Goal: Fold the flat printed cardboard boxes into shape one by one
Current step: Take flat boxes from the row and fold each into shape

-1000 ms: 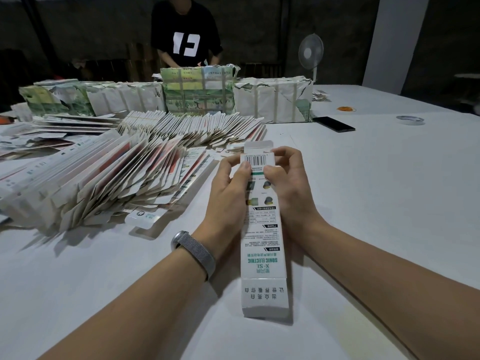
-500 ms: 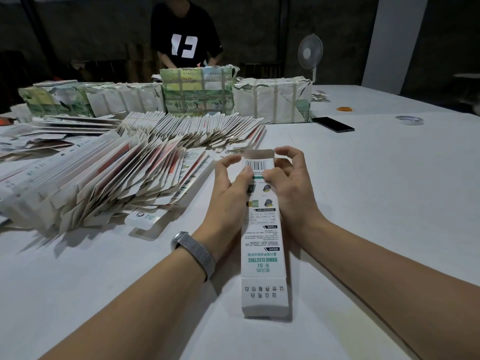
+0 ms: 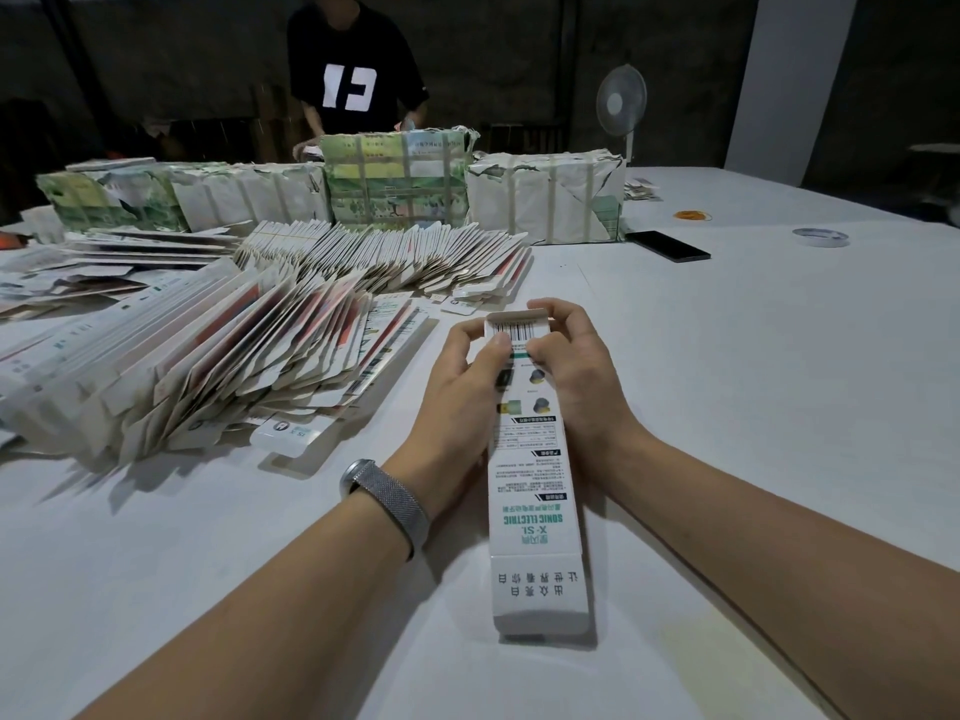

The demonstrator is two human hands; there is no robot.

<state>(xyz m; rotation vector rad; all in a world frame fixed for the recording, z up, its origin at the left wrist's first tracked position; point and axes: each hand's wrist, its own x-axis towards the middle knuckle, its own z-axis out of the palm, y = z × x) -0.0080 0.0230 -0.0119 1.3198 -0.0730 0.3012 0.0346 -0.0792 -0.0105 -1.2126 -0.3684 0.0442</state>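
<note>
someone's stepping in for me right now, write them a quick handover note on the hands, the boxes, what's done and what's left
Left hand and right hand both grip the far end of the box in work, fingers on its end flap.
The box lies lengthwise on the table, opened into shape; near end looks closed, far flap not yet tucked.
Flat boxes fanned out on the left wait folding.
Left: tuck the flap, then take the next flat.
</note>
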